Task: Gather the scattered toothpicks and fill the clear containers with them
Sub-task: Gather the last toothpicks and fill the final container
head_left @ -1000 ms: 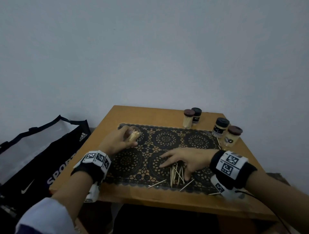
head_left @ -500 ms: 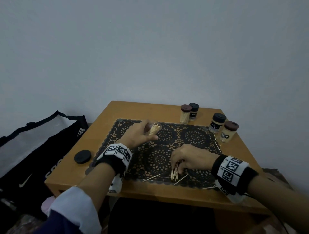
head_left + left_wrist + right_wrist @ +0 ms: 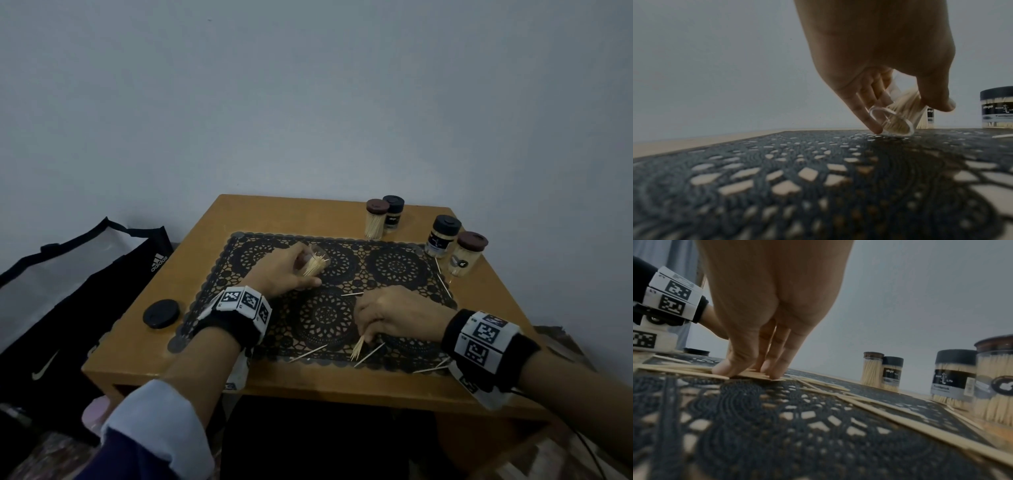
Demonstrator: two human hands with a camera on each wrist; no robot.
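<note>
Left hand [image 3: 284, 274] grips tilted clear toothpick-filled plastic container [image 3: 313, 263], right hand [image 3: 387, 313] pinches wooden toothpick bunch [image 3: 358, 347] on black lace placemat [image 3: 397, 265]; black bag [image 3: 102, 274] reads "adidas".

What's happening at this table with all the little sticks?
A person is tidying spilled toothpicks. The left hand holds an open clear container, tilted and partly filled, its rim touching the dark lace mat. The right hand pinches a small bundle of toothpicks near the mat's front edge, where a few loose toothpicks lie about. Four capped jars of toothpicks stand at the table's far right, and a loose black lid lies at the left.
</note>
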